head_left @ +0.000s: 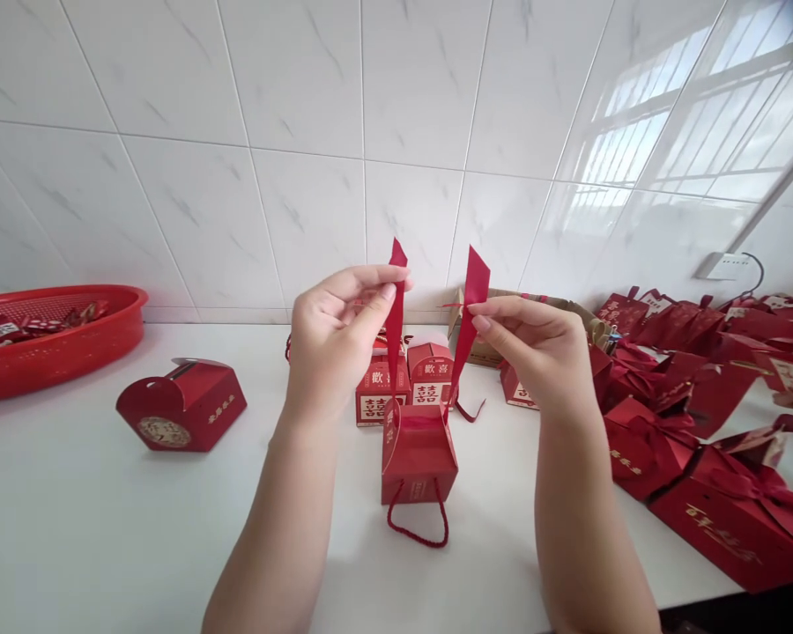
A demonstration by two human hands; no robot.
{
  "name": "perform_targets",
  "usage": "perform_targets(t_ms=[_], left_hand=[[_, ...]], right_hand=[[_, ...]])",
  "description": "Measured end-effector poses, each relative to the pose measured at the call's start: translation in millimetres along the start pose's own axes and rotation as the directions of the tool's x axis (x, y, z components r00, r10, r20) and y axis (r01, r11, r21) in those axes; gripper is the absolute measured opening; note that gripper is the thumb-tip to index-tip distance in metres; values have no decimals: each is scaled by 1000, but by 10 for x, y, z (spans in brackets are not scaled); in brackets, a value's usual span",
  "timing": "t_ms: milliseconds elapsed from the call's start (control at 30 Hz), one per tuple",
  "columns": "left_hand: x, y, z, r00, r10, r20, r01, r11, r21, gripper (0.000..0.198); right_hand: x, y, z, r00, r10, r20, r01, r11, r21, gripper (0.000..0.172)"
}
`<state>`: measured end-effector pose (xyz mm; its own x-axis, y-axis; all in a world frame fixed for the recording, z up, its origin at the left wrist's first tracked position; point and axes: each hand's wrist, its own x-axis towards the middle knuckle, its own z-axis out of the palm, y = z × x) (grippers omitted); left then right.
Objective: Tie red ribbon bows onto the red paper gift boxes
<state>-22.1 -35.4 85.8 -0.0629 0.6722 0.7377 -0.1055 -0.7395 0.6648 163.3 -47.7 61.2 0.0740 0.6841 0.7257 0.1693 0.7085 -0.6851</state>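
A small red gift box stands on the white table in front of me, with a red cord loop hanging at its front. A red ribbon runs through its top, and both ends stand upward. My left hand pinches the left ribbon end between thumb and fingers. My right hand pinches the right ribbon end the same way. Both hands are raised above the box, one on each side of it.
A red hexagonal box lies at the left. A red plastic basket with small packets sits at the far left. Small red boxes stand behind the hands. Several finished red boxes crowd the right side. A tiled wall rises behind.
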Motion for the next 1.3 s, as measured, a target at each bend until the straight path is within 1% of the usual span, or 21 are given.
perform_targets(t_ms=[67, 133, 200, 233, 267, 333, 433, 500, 600, 700, 767, 967, 1167, 1233, 1300], left_hand=[[-4, -10, 22, 1000, -12, -4, 12, 1000, -28, 20], [-10, -28, 41, 999, -23, -32, 22, 999, -33, 33], [-18, -51, 55, 998, -36, -57, 35, 999, -12, 35], [-21, -62, 61, 997, -43, -60, 43, 999, -4, 31], [-24, -72, 65, 997, -49, -57, 49, 999, -2, 27], [-29, -84, 70, 997, -56, -46, 55, 998, -15, 20], [-34, -91, 75, 996, -64, -55, 60, 996, -61, 22], [-34, -97, 79, 995, -62, -78, 53, 993, -105, 24], [-33, -104, 91, 994, -35, -107, 21, 992, -127, 19], [-29, -94, 100, 995, -20, -96, 9, 994, -109, 11], [-21, -80, 92, 997, -39, -63, 31, 991, -127, 11], [24, -71, -7, 985, -157, 72, 168, 965, -199, 13], [44, -75, -40, 962, -199, 188, 242, 940, -240, 21], [45, -80, -22, 964, -193, 181, 233, 943, -237, 26], [47, -93, 1, 974, -181, 135, 209, 950, -233, 27]], right_hand=[[-7, -13, 36, 999, -9, -33, 10, 1000, 15, 14], [-16, -38, 68, 998, 0, -56, 2, 999, 40, 28], [-25, -60, 97, 997, 23, -75, -20, 999, 47, 46], [-29, -66, 111, 996, 31, -87, -27, 999, 47, 50], [-33, -67, 123, 994, 34, -100, -30, 999, 45, 49], [-39, -59, 146, 992, 30, -123, -25, 999, 42, 38], [-44, -39, 173, 988, 30, -152, -23, 998, 51, 19], [-43, -35, 183, 985, 39, -169, -27, 997, 77, 14], [-41, -45, 181, 981, 63, -184, -45, 994, 101, 14], [-41, -54, 163, 976, 74, -206, -62, 996, 62, 16], [-41, -52, 149, 974, 68, -214, -63, 997, 32, 18], [-38, -34, 132, 976, 71, -204, -74, 997, -8, 22], [-33, -32, 134, 974, 97, -202, -93, 995, 29, 25], [-34, -30, 132, 975, 91, -202, -88, 996, 22, 25], [-34, -26, 129, 976, 84, -203, -85, 996, 4, 25]])
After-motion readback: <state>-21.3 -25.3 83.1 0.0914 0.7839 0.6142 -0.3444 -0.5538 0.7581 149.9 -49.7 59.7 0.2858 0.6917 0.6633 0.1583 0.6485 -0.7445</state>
